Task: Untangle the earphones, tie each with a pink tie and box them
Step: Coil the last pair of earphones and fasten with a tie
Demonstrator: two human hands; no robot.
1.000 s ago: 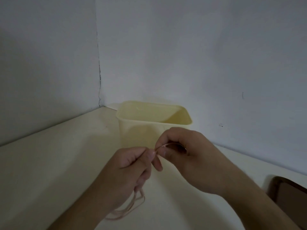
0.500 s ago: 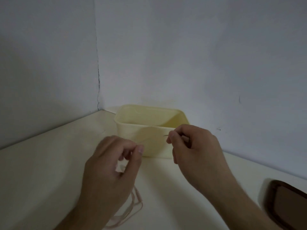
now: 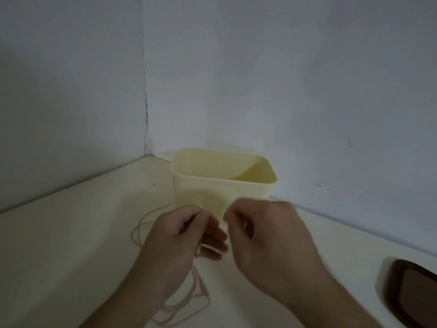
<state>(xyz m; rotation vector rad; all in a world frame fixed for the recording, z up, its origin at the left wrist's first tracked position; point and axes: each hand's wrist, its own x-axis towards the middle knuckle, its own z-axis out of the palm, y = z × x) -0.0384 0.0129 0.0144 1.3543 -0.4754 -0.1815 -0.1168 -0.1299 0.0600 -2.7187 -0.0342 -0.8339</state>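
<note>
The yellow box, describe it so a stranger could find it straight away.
Find the corner where the two grey walls meet the pale table. The yellow box stands there, just behind both hands. It is the only open-topped container, upright, unlike the flat dark lid at the right edge.

A plain indoor corner, most likely a room in a home, though the dim light leaves that uncertain. Two bare whitish walls (image 3: 283, 79) meet at a vertical seam with a thin dark crack. A cream tabletop (image 3: 59, 245) runs right into that corner. On it stands an open pale yellow plastic box (image 3: 222, 185), a household sort of container. A dark brown rounded lid or tray (image 3: 411, 294) lies at the right edge.
</note>
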